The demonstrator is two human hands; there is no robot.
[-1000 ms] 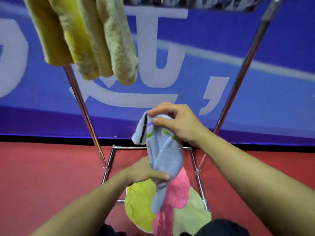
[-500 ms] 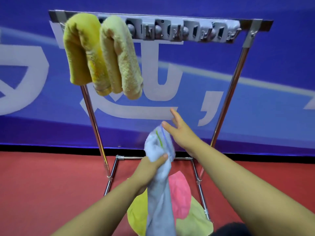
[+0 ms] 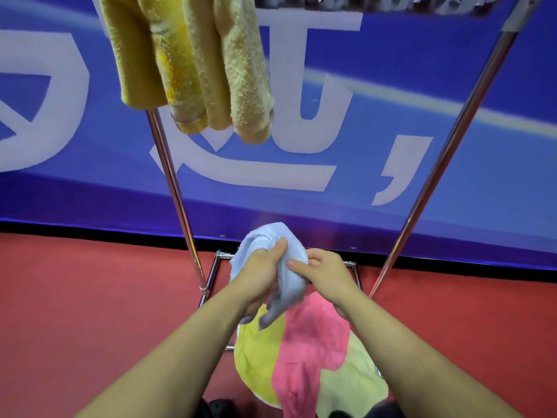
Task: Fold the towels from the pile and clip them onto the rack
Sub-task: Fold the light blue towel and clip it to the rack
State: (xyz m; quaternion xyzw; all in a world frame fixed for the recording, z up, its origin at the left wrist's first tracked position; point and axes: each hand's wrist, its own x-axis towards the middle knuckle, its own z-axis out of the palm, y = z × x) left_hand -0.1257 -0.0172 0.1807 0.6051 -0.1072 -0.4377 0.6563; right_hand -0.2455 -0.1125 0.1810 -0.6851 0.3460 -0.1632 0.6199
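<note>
Light blue terry towel (image 3: 272,268) is bunched up between both hands, held in the air just above the pile and in front of the lower crossbar of the chrome metal rack (image 3: 174,188). Left hand (image 3: 259,274) has its fingers curled round the left side of the bundle, thumb pressed on top. Right hand (image 3: 327,271) pinches the right edge, thumb on the near face and the other fingers tucked behind. A loose tail of the towel hangs down past the left wrist and just overlaps the pile.

The pile sits on the red floor (image 3: 90,312) right below: a bright yellow towel (image 3: 256,357) on the left, a pink towel (image 3: 310,342) across the middle, a pale green towel (image 3: 352,384) on the right.

Up top, two folded mustard-yellow towels (image 3: 193,61) hang off the left end of the rack's top bar, close by the left upright. The rest of the bar, with its row of grey clips (image 3: 376,3), is bare out to the right upright, so there's a wide gap between the uprights above the hands. A blue banner with white lettering (image 3: 391,101) runs behind.
</note>
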